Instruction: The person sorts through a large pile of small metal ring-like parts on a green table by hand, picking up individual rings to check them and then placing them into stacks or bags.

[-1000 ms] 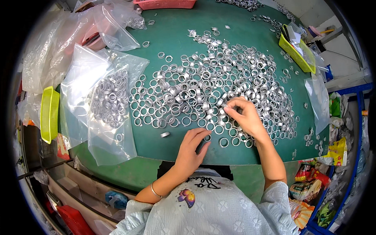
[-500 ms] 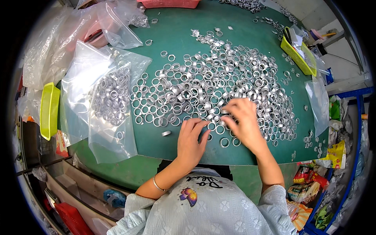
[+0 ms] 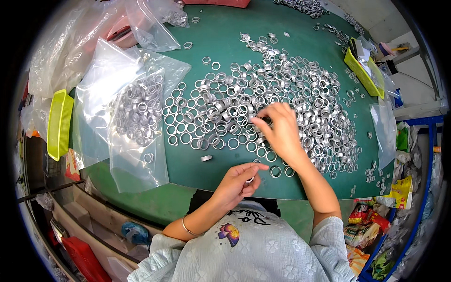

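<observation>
Many loose silver metal rings [image 3: 221,127] lie heaped and spread over the green tabletop. My left hand [image 3: 237,184] is near the table's front edge, fingers curled, with a metal ring [image 3: 250,180] partly showing in its grip. The index finger of that hand points to the right. Above the middle of the pile is my right hand [image 3: 282,134], palm down, its thumb and bent fingers a little apart and slightly blurred. Rings lie directly under its fingertips. One ring [image 3: 206,158] stands apart on the table, left of the pile's front.
A clear plastic bag [image 3: 136,164] holding more rings lies left of the pile. Yellow-green baskets stand at the left [image 3: 59,124] and far right [image 3: 364,73]. A pink basin [image 3: 123,33] sits among plastic bags. Shelving with packets [image 3: 361,232] is at the right.
My left hand has drawn back toward the table's front edge and turned, its fingers curling around a ring. My right hand has moved slightly left and farther over the pile.
</observation>
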The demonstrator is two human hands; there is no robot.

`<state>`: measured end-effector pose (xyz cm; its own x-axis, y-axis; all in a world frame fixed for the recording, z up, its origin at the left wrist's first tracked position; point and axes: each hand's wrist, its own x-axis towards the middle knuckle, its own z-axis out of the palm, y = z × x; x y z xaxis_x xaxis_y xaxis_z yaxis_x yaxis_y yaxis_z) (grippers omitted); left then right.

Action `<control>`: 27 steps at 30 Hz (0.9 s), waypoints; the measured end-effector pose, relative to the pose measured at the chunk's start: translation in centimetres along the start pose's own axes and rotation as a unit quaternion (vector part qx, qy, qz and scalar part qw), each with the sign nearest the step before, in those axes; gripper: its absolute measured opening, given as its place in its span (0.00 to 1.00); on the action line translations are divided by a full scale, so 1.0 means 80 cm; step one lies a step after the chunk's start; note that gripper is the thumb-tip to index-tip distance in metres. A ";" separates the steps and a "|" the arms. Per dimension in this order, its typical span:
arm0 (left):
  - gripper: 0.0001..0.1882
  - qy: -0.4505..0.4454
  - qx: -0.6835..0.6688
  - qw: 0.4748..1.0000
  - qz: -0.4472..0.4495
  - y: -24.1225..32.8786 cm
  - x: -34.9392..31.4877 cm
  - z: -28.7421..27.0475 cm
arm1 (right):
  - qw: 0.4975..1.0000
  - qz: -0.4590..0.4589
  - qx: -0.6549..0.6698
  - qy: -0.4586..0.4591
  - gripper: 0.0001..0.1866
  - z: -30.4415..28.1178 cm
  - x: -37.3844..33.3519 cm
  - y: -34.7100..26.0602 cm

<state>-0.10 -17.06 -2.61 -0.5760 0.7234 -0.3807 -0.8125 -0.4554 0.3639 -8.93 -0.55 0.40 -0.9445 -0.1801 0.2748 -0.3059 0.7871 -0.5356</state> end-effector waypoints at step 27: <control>0.14 0.050 -0.045 0.998 0.012 0.011 -0.021 -0.009 | 0.975 -0.201 0.034 -0.091 0.20 0.030 0.042 -0.030</control>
<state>0.14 -19.06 -2.28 -0.5973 0.6590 -0.4571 -0.8010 -0.5197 0.2972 -11.65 -4.44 0.70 -0.7509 -0.5720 0.3302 -0.6565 0.5914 -0.4683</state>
